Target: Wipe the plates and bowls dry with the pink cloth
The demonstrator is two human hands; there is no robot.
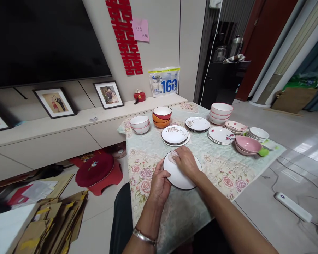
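A white plate with a dark rim (pixel 181 176) is held over the near part of the flowered tablecloth (pixel 148 158). My left hand (pixel 160 180) grips its left edge, thumb on top and fingers beneath. My right hand (pixel 186 161) lies over the plate's upper part with bent fingers, pressing a pale cloth (pixel 172 156) to its surface. Just beyond are a stack of patterned plates (pixel 175 134) and another stack (pixel 197 124). White plates with red flowers (pixel 221 135) sit to the right.
Orange and red bowls (pixel 162 116), white bowls (pixel 139 124) and a taller bowl stack (pixel 221 112) line the far side. Pink leaf-shaped dishes (pixel 247 144) and small white bowls (pixel 258 133) stand at the right. A red stool (pixel 98 173) is on the floor at left.
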